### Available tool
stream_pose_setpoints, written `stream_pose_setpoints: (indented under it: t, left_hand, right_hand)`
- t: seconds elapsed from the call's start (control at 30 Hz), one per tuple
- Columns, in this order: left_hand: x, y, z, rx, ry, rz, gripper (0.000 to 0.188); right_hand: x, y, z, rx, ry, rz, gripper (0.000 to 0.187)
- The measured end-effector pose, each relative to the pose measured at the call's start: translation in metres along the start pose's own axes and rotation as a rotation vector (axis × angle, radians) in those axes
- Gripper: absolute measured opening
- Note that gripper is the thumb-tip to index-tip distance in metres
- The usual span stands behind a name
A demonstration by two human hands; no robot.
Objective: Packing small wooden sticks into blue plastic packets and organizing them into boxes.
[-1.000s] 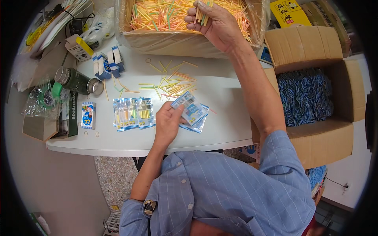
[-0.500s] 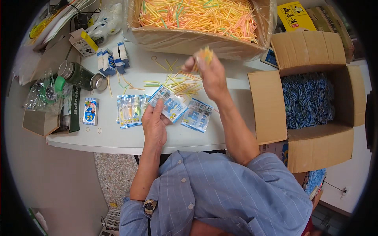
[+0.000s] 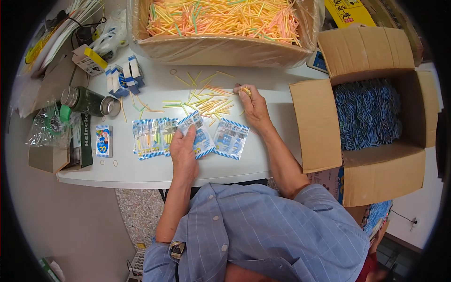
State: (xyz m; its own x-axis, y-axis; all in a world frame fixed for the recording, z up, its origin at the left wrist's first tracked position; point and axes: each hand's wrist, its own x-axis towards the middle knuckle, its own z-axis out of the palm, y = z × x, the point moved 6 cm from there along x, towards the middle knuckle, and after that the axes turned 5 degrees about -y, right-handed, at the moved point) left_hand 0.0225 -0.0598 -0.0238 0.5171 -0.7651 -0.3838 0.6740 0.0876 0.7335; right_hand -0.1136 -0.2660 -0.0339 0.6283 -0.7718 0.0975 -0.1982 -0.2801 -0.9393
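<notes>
My left hand [image 3: 182,149] holds a small blue-and-white packet [image 3: 199,134] just above the white table [image 3: 141,174]. My right hand [image 3: 251,104] rests on the table with its fingers closed around a small bunch of yellow and orange sticks [image 3: 245,90]. A loose pile of coloured sticks [image 3: 206,101] lies between my hands. Filled packets [image 3: 149,136] sit in a row left of my left hand. More flat packets [image 3: 231,138] lie to its right.
A big lined carton of coloured sticks [image 3: 225,21] stands at the table's far edge. An open cardboard box of blue packets [image 3: 369,117] stands to the right. A green bottle [image 3: 87,101], small boxes [image 3: 123,77], bags and rubber bands lie at the left.
My right hand came back from the big carton with a bunch of sticks and dropped down onto the table. My left hand picked up a packet and holds it near the row.
</notes>
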Motion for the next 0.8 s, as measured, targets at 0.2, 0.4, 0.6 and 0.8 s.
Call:
stream_pose_setpoints:
  t: [0.2, 0.4, 0.6, 0.8]
  left_hand:
    - [-0.003, 0.004, 0.012, 0.037, -0.016, 0.025, 0.017]
    - [0.002, 0.011, -0.001, 0.397, -0.133, 0.087, 0.015]
    - [-0.013, 0.032, 0.013, 0.561, -0.225, 0.102, 0.017]
    - [-0.022, 0.031, 0.014, 0.532, -0.313, 0.056, 0.018]
  right_hand:
    - [-0.001, -0.002, -0.004, 0.092, 0.029, 0.034, 0.026]
    - [0.009, -0.033, 0.001, 0.826, 0.121, 0.046, 0.019]
    - [-0.002, -0.103, 0.045, 1.204, -0.198, -0.033, 0.019]
    - [-0.016, -0.131, 0.071, 1.143, -0.316, -0.054, 0.021]
